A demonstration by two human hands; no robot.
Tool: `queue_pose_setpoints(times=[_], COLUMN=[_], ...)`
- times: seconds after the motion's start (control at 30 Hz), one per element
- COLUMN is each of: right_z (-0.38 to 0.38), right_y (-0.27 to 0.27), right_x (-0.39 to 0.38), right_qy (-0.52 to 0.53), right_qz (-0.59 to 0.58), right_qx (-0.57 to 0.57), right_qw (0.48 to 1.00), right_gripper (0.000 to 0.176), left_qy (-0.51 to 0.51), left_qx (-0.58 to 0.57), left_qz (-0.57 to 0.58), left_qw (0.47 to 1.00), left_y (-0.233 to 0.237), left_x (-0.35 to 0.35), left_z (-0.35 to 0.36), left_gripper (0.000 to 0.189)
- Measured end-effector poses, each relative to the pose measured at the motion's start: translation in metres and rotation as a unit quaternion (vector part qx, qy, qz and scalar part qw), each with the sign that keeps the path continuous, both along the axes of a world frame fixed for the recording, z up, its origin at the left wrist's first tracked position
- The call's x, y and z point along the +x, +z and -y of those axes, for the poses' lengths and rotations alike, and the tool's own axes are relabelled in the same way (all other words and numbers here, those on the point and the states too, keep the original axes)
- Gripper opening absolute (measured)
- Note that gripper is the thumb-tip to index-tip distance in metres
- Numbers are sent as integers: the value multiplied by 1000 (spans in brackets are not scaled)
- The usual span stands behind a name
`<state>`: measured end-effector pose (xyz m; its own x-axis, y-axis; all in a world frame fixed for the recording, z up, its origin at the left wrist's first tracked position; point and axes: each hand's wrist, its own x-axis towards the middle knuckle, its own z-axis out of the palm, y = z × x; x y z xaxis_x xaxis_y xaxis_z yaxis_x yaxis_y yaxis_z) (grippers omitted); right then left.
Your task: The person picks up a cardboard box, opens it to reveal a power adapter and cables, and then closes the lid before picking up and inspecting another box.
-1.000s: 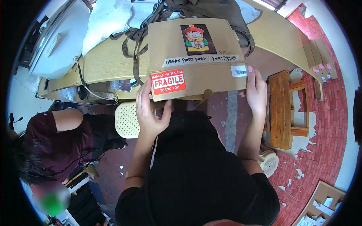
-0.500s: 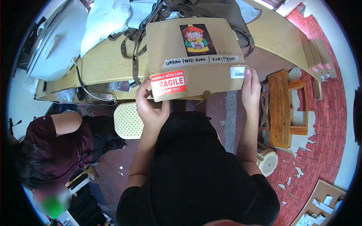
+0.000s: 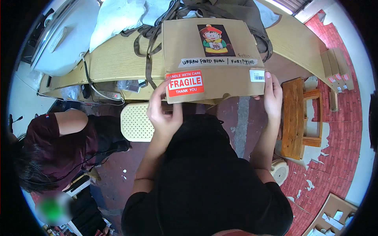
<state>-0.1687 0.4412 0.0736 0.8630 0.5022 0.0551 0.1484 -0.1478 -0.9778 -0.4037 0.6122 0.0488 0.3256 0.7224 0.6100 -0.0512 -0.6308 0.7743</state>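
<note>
A flat cardboard box (image 3: pixel 228 84) is held at the table's near edge. It carries a red FRAGILE sticker (image 3: pixel 185 82), a barcode label (image 3: pixel 257 76), a cartoon picture (image 3: pixel 215 40) and a strip of handwritten lettering (image 3: pixel 218 62). My left hand (image 3: pixel 162 116) grips the near left corner, fingers at the side and thumb at the lower edge. At the near right corner, my right hand (image 3: pixel 273 96) has its thumb against the edge beside the barcode label; its other fingers are partly hidden by the box.
Behind the box lie a dark bag (image 3: pixel 236 13) and white packages (image 3: pixel 114 27) on the table (image 3: pixel 114 70). A perforated stool (image 3: pixel 136 122) stands left, near a seated person (image 3: pixel 71 145). To the right are a wooden bench (image 3: pixel 292 118) and upright boxes (image 3: pixel 336 70).
The box and both hands have shifted slightly right in view, and the FRAGILE sticker shows more fully. The background has also shifted a little. Both hands keep their hold.
</note>
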Motion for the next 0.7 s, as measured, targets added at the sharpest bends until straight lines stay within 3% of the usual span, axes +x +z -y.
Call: queue_pose_setpoints(times=[0.03,0.07,0.13,0.17,0.2,0.27,0.33,0.4,0.43,0.47,0.53,0.6,0.67,0.7], right_z=[-1,-1,0,1,2,0,-3,-5,-6,-5,-1,7,3,6], right_y=[1,-2,-11,-12,-12,-14,-16,-24,-29,-35,-45,-39,-14,-10], right_x=[-1,0,2,3,3,2,0,-1,-1,1,12,19,9,13], right_qy=[-5,-5,4,3,-3,-8,-42,-48,-53,-53,-28,14,64,114], right_qz=[10,10,42,42,43,44,231,244,256,256,287,256,239,189], right_qx=[-5,-5,13,12,0,-12,-43,-57,-71,-71,-67,-116,16,-1], right_qw=[1000,1000,999,999,999,999,971,967,963,963,955,960,969,975], right_gripper=[38,38,35,35,34,32,30,30,29,29,28,33,51,70], left_qy=[-48,-48,-177,-259,-276,-258,-205,-152,-55,46,52,-56,-85,-95], left_qx=[-11,-11,-122,-237,-273,-284,-287,-288,-148,-1,40,106,81,96], left_qz=[-41,-41,43,139,186,195,162,128,17,-95,-58,-99,-85,-80], left_qw=[998,998,976,926,903,903,922,937,987,994,996,988,989,988], left_y=[-9,-11,-13,-17,-11,-17,-21,-19,-14,-8,-1,-5,-4,-8], left_x=[-6,-8,-8,-9,-8,-7,-3,1,1,3,14,18,20,19], left_z=[1,3,6,5,7,-1,-6,-12,-18,-22,-37,-53,-54,-57], left_gripper=[56,56,60,62,59,62,60,59,58,57,49,45,38,37])
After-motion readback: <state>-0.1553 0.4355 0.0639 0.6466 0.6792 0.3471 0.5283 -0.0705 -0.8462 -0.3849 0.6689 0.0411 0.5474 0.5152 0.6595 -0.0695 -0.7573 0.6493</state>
